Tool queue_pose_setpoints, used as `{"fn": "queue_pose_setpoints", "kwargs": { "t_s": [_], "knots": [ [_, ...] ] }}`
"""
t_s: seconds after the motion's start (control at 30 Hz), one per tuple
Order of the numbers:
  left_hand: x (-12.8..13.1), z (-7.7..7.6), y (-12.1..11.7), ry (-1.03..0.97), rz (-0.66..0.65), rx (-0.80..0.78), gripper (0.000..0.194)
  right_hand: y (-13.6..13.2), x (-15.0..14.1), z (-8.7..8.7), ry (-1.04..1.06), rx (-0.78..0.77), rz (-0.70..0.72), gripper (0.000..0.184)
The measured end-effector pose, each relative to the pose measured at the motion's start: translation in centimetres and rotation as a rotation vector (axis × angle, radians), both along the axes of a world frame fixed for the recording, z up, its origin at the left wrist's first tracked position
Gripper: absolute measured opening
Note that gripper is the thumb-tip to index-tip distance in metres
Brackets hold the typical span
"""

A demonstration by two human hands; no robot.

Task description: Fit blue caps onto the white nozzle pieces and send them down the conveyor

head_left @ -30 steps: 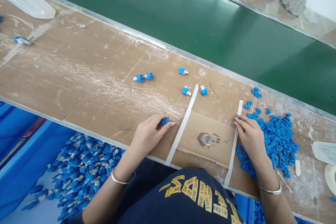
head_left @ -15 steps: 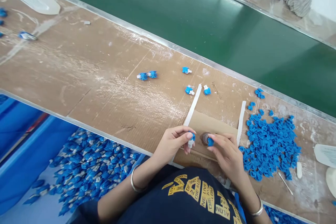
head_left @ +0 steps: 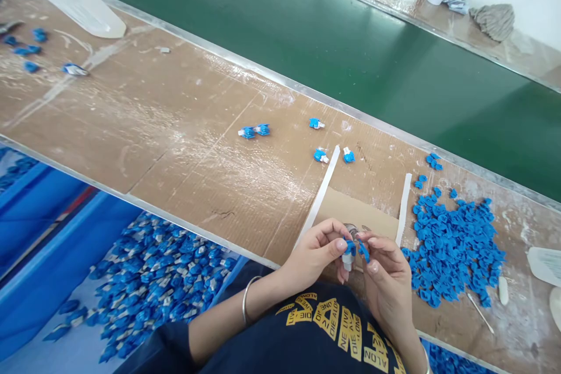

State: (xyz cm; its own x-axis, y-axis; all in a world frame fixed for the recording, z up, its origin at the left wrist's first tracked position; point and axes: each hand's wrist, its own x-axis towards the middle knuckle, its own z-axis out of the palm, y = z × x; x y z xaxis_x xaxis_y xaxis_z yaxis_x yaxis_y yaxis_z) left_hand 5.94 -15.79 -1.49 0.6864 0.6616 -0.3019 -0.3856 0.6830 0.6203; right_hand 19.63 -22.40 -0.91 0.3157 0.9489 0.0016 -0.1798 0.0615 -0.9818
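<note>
My left hand (head_left: 322, 248) pinches a small blue-and-white plastic piece (head_left: 347, 258), its white end pointing down toward my body. Close against it on the right, my right hand (head_left: 388, 269) holds a small blue plastic part (head_left: 363, 250) between thumb and fingers. The two pieces are side by side; whether they touch I cannot tell. Just behind my fingertips a small round container (head_left: 352, 230) shows in part, the rest hidden by my hands. Beneath lies a plain cardboard sheet (head_left: 359, 210) between two white tape strips.
A heap of loose blue parts (head_left: 456, 245) lies to the right, beside a thin white stick (head_left: 481, 314). Several blue-and-white pieces (head_left: 321, 155) are scattered ahead. A blue bin (head_left: 162, 280) full of such pieces stands lower left. A green conveyor belt (head_left: 307, 41) runs beyond the table edge.
My right hand has carried its blue part from the round container to the piece in my left hand. My left hand has shifted right. The whole view has moved slightly.
</note>
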Motion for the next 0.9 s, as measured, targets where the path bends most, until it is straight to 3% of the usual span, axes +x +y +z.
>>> {"fn": "queue_pose_setpoints", "kwargs": {
  "t_s": [0.13, 0.27, 0.37, 0.47, 0.67, 0.77, 0.83, 0.9],
  "knots": [
    [0.0, 0.1, -0.2, -0.007, 0.019, 0.010, 0.051, -0.1, 0.0, -0.3, -0.208, 0.061, 0.019, 0.009],
    [0.0, 0.0, -0.3, 0.012, 0.065, 0.019, 0.050, 0.2, -0.2, -0.1, -0.562, 0.183, -0.038, 0.005],
    [-0.2, -0.3, -0.4, 0.016, 0.103, 0.025, 0.048, 0.2, -0.1, 0.5, -0.877, 0.311, -0.069, 0.017],
    [-0.4, -0.8, -0.4, 0.015, 0.125, 0.044, 0.048, 0.1, 0.3, 1.1, -1.085, 0.402, 0.006, 0.026],
    [-0.3, -0.8, 0.2, 0.115, 0.132, 0.025, 0.051, 2.0, 2.2, 1.9, -1.168, 0.532, 0.218, 0.030],
    [-0.2, 0.0, 2.2, 0.207, 0.147, 0.097, 0.047, 4.1, 4.0, 3.7, -1.186, 0.574, 0.329, 0.042],
    [-0.2, 0.4, 4.4, 0.270, 0.224, 0.189, 0.046, 4.9, 5.6, 5.4, -1.176, 0.645, 0.289, 0.051],
    [0.0, 0.6, 6.9, 0.413, 0.323, 0.348, 0.043, 4.9, 7.0, 6.7, -1.087, 0.724, 0.148, 0.049]
  ]
}}
